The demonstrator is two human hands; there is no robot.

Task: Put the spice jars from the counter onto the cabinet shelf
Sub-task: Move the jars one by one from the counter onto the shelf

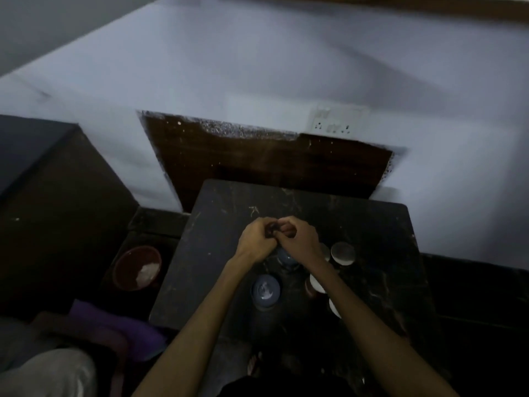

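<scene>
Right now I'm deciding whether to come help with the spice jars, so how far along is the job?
Nothing looks shelved; no cabinet shelf is in view. In hand: both hands, left hand and right hand, curl around a small dark object, too blurred to identify. Left: a blue-lidded round jar and a white-lidded round jar sit on the dark stone counter, with others partly hidden beneath the right forearm.

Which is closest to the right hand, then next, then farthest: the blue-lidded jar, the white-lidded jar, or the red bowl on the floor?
From the right hand, in the head view:
1. White-lidded jar, just to its right on the dark counter.
2. Blue-lidded jar, nearer the person, between the forearms.
3. Red bowl, far off to the left, below the counter.
</scene>
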